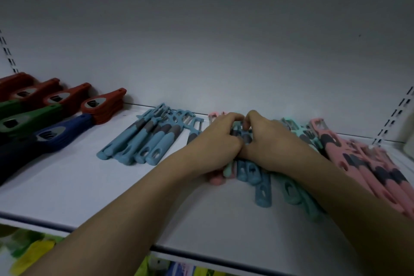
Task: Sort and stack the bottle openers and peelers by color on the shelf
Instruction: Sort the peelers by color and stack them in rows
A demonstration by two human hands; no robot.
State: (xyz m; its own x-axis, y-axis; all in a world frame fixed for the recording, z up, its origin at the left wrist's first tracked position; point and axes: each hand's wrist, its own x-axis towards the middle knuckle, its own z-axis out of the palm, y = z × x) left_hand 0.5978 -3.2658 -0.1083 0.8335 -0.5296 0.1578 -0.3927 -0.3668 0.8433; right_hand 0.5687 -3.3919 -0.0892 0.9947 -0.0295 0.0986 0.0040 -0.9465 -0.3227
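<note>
On the white shelf [67,186], my left hand [215,141] and my right hand [268,141] meet over a mixed bunch of peelers [253,175], fingers curled around blue, mint and pink handles. To the left lies a sorted row of blue peelers [147,139]. Mint peelers [298,190] lie under my right forearm, and pink peelers [369,168] spread out at the right. At the far left stand stacks of red bottle openers [100,105], green bottle openers [26,116] and dark blue bottle openers [49,136].
The grey back wall [224,40] rises just behind the peelers. Slotted uprights [394,119] flank the shelf at both sides. The shelf's front edge [201,251] runs across the bottom, with yellow and green packaged goods [33,251] on a lower level.
</note>
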